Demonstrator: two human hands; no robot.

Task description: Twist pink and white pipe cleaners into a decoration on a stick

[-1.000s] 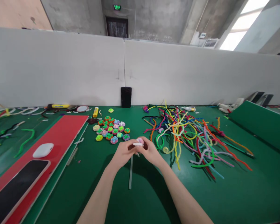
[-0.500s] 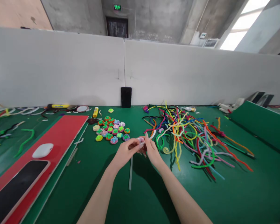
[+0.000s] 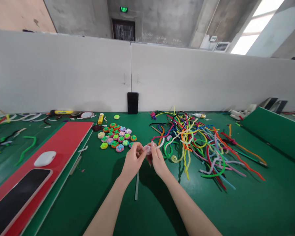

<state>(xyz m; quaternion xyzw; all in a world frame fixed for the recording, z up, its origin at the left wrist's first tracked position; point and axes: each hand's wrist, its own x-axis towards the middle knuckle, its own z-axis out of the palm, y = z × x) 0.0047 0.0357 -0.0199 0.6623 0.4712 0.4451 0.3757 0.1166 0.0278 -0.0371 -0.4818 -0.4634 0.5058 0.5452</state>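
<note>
Pinched between both hands is a small coiled pipe cleaner (image 3: 147,149), white to pale pink, with a white end sticking out past the right fingers. My left hand (image 3: 132,160) is closed on its left side, thumb and fingertips together. My right hand (image 3: 158,161) grips the other side, its index finger pointing up along it. Part of the coil is hidden by the fingers. Below the hands a narrow pale strip (image 3: 137,188) lies on the green table (image 3: 147,209). Just beyond my left hand sits a cluster of small flower-like pipe-cleaner pieces (image 3: 114,136) in several colours.
A tangle of coloured pipe cleaners (image 3: 186,134) spreads to the right. A red board (image 3: 71,137) at left carries a phone (image 3: 22,200) and a white case (image 3: 45,158). A glue stick (image 3: 100,118) and an upright black phone (image 3: 132,103) stand toward the white partition (image 3: 64,72).
Both hands stay together around the pipe cleaner. The left fingers have shifted slightly and lifted a little, and the right index finger is now more upright against the coil.
</note>
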